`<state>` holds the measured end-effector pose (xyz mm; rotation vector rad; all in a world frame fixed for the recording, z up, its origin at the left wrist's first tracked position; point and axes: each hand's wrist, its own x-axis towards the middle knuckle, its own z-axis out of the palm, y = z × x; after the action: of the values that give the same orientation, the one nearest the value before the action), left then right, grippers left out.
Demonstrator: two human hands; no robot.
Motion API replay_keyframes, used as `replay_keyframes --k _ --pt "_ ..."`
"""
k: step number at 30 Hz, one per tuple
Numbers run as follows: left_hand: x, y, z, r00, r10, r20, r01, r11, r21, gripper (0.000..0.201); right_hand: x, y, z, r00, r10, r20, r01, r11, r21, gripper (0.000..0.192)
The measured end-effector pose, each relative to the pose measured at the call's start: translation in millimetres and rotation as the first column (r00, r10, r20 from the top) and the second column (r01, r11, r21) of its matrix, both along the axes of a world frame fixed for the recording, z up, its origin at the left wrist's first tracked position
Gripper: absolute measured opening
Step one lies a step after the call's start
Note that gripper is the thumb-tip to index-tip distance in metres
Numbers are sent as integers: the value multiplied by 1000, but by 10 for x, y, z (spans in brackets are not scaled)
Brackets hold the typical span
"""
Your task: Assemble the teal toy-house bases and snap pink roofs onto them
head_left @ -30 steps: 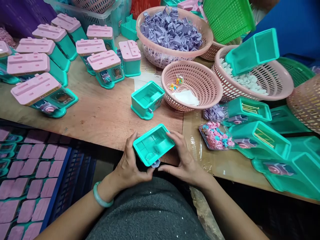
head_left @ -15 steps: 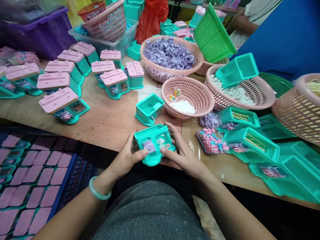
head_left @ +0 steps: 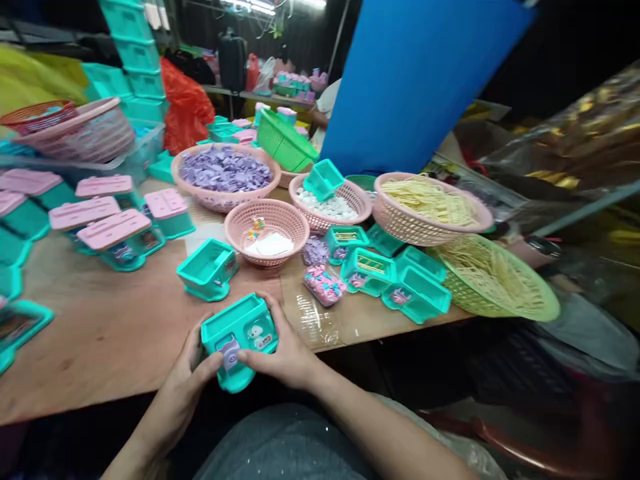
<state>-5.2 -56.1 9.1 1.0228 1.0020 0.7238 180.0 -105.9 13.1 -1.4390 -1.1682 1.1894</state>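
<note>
Between my two hands, at the table's front edge, is a teal plastic toy box (head_left: 235,324) with an open top, a purple piece on its front and a small white figure behind a clear window. My left hand (head_left: 193,363) grips its left side, thumb near the purple piece. Around the right side my right hand (head_left: 283,347) is closed, its thumb on the front. Just beyond stands another open teal box (head_left: 207,267), beside a pink basket (head_left: 267,230) holding white paper and small colourful bits.
Purple parts fill a pink bowl (head_left: 225,167). White pieces lie in another basket (head_left: 330,210), with a teal box on top. Yellow sticks fill a basket (head_left: 430,207) at right. Teal boxes with pink lids (head_left: 117,228) stand at left. A blue panel (head_left: 395,87) rises behind.
My view has swung right and up, bringing the yellow-stick baskets into sight. Both hands still hold the teal box, and my right thumb has shifted towards the purple piece.
</note>
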Motion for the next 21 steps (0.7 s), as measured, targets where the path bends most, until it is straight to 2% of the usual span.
replay_keyframes --k 2,4,7,9,11,14,18,21 --pt "139 45 44 996 -60 68 65 995 -81 74 120 -131 19 996 -51 67 51 999 1 105" --pt "330 64 74 986 -123 115 139 979 -149 74 317 -279 40 988 -78 130 74 997 33 101" --pt "622 75 68 971 -161 175 197 956 -215 65 784 -438 50 949 -201 242 163 972 168 66" --pt "762 87 43 968 -160 193 204 950 -238 60 1156 -459 28 838 -359 411 253 923 291 35" --pt "841 102 19 972 -161 174 204 942 -267 60 1490 -414 -6 678 -436 592 255 895 367 22" --pt "885 113 3 980 -169 105 194 932 -306 62 1806 -267 -27 534 -340 774 112 936 334 24" --pt "891 131 -4 980 -153 125 184 935 -302 57 1972 -68 65 369 -118 922 -82 984 159 22" --pt "821 176 -19 977 -87 193 136 957 -257 52 2028 -16 170 321 -17 947 -178 981 77 16"
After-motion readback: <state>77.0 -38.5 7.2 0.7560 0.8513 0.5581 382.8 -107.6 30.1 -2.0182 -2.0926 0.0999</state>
